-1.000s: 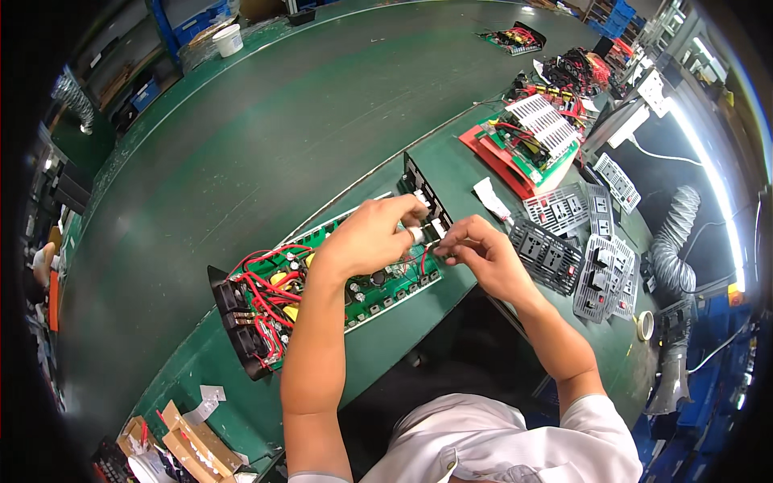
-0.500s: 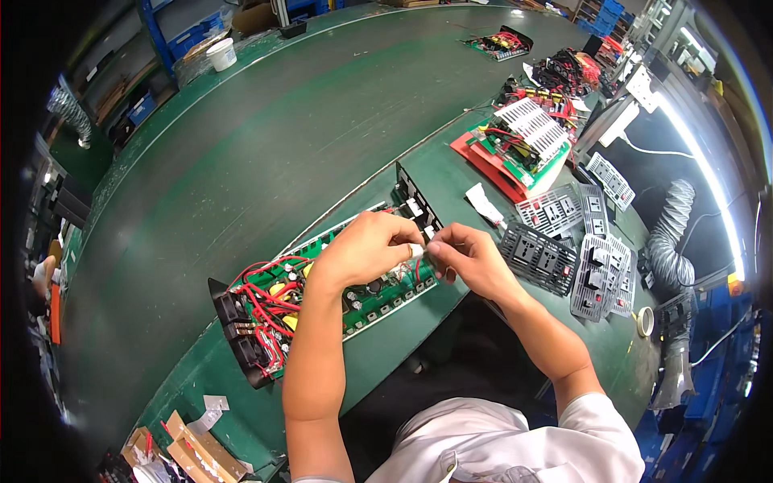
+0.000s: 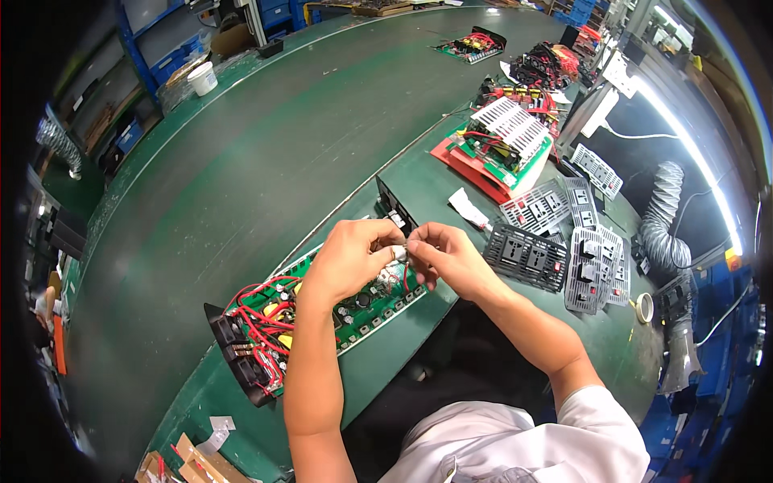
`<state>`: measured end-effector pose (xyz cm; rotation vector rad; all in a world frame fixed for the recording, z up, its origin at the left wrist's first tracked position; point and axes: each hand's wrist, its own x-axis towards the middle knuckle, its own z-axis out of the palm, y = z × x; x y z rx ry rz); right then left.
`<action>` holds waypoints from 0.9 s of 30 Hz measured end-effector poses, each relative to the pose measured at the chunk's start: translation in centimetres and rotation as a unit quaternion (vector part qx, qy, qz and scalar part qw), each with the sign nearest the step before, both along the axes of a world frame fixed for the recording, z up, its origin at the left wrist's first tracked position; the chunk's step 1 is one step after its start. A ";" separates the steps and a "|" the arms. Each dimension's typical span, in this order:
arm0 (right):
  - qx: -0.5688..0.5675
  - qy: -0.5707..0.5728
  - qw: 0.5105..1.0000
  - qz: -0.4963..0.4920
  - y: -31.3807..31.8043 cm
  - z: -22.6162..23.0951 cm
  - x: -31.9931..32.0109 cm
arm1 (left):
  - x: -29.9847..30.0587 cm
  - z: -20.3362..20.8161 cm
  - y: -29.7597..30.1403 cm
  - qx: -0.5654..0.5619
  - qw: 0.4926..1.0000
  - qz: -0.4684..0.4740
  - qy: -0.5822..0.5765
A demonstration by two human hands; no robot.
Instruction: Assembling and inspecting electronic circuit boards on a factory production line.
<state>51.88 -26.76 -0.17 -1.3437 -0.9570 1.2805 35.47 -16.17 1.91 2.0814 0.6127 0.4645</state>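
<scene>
Over the right end of a long green circuit board, my two hands meet with fingertips nearly touching. My left hand is closed, thumb and forefinger pinched at a small white piece whose kind I cannot make out. Close against it, my right hand is pinched too; what lies between its fingertips is too small to tell. A black end panel stands upright just beyond my fingers. At the board's left end are red wires and a black panel with two fans.
Grey and black slotted socket panels lie to the right, beside a white tube and a tape roll. Behind them another unit rests on a red stand. Cardboard pieces sit at the lower left.
The view has shifted slightly, so the bench things appear further left. My hands remain together at the board's right end, still pinching, with only small finger movement.
</scene>
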 end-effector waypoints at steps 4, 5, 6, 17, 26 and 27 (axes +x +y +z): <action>0.034 -0.051 0.998 0.008 1.2 -0.8 0.3 | 0.5 -0.6 0.3 0.079 0.996 0.037 -0.019; 0.043 -0.124 0.991 -0.005 1.4 -1.2 0.5 | 0.6 -0.8 0.5 0.111 0.992 0.048 -0.025; 0.135 -0.238 0.961 -0.030 1.6 -1.0 0.3 | 0.6 -1.2 0.6 0.119 0.990 0.062 -0.050; 0.061 -0.313 0.946 0.064 8.6 -5.5 3.7 | 1.3 -8.4 5.4 0.096 0.952 0.291 -0.010; 0.073 -0.097 0.985 0.120 8.4 -6.2 3.7 | 2.0 -8.7 5.1 0.149 0.950 0.274 0.023; 0.072 -0.091 0.986 0.124 8.4 -6.0 3.6 | 2.1 -8.5 5.1 0.142 0.952 0.271 0.018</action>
